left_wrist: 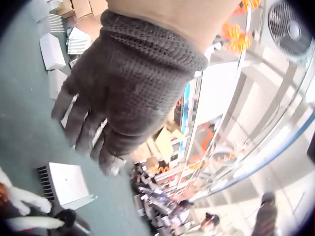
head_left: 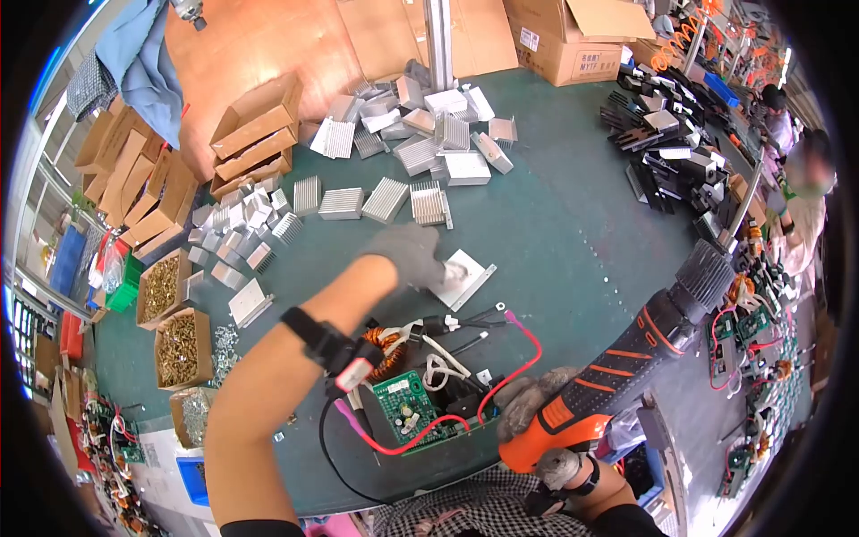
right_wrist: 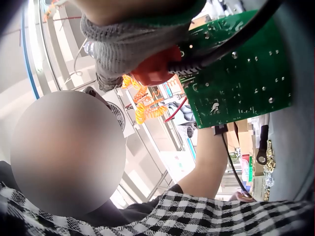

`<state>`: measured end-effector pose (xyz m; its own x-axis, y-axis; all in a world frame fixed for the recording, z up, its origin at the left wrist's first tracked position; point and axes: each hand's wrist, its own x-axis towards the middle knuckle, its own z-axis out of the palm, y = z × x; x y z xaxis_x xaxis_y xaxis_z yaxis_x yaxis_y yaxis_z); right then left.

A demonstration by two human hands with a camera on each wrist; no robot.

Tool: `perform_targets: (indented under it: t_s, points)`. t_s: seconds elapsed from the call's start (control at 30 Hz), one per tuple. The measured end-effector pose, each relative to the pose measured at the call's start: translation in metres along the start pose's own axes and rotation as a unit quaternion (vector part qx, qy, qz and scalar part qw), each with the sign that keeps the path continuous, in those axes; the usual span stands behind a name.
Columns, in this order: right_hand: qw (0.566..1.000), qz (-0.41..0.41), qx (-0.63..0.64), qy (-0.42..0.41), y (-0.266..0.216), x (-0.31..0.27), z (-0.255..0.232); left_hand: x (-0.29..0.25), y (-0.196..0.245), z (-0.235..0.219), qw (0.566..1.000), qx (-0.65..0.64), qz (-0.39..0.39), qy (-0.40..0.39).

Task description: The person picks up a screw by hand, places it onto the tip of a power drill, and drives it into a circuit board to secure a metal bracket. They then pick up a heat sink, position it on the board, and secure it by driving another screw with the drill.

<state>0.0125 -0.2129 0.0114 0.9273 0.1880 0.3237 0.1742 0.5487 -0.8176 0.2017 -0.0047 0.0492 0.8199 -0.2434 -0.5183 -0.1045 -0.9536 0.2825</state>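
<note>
My gloved left hand (head_left: pixel 407 255) (left_wrist: pixel 128 88) reaches over a flat silver heatsink (head_left: pixel 463 279) (left_wrist: pixel 69 184), its fingers loosely extended downward. A pale patch shows at its fingertips; I cannot tell whether they pinch something small or touch the metal. My gloved right hand (head_left: pixel 532 403) (right_wrist: pixel 118 59) grips the orange handle of a black-and-orange power tool (head_left: pixel 608 367) (right_wrist: pixel 157 66), whose black end points up and right in the head view. Between the hands lies a green circuit board (head_left: pixel 412 407) (right_wrist: pixel 236 73) with a copper coil (head_left: pixel 385 352) and red wires (head_left: pixel 528 336).
Silver heatsinks (head_left: pixel 429 148) are piled at the back, with smaller ones (head_left: pixel 246 215) at left. Open boxes of brass screws (head_left: pixel 179 349) stand at the left edge. Black parts (head_left: pixel 671 152) lie at back right, near a cardboard box (head_left: pixel 573 54). Another person (head_left: pixel 801 215) is at far right.
</note>
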Motion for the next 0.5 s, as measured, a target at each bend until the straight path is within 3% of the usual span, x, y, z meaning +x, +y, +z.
perform_targets:
  t_s: [0.03,0.07,0.13,0.23,0.33,0.37,0.4,0.43,0.47,0.5]
  points:
    - [1.0,-0.004,-0.009,-0.005,-0.001,0.002,0.0,0.01,0.012,0.007,0.996,0.081,-0.047,0.009]
    - [1.0,-0.008,-0.017,-0.008,-0.002,0.002,-0.001,0.026,0.012,0.025,0.991,0.128,-0.025,0.024]
    - [1.0,0.016,-0.019,-0.007,-0.003,-0.002,-0.003,0.028,0.017,0.03,0.993,0.098,0.015,0.07]
    - [0.999,0.001,-0.027,-0.026,-0.006,0.005,-0.004,0.017,0.04,0.031,0.997,0.063,0.001,0.034]
    - [1.0,-0.015,-0.015,-0.021,-0.004,0.005,-0.002,0.006,0.028,0.022,0.982,-0.021,0.08,0.171]
    - [1.0,-0.016,-0.006,-0.011,-0.002,0.003,-0.001,0.005,0.024,0.015,0.968,-0.074,0.073,0.227]
    - [0.999,-0.014,-0.012,-0.028,-0.001,0.002,-0.005,0.004,0.015,0.01,0.927,-0.252,0.127,0.248]
    - [0.999,-0.013,-0.017,-0.043,0.0,0.001,-0.01,0.001,0.003,0.005,0.853,-0.418,0.175,0.26]
    - [0.998,-0.018,-0.021,-0.057,0.002,0.002,-0.014,-0.002,-0.009,-0.002,0.75,-0.566,0.22,0.262]
    - [0.998,-0.022,-0.021,-0.059,0.004,0.003,-0.016,-0.008,-0.018,-0.011,0.768,-0.55,0.191,0.268]
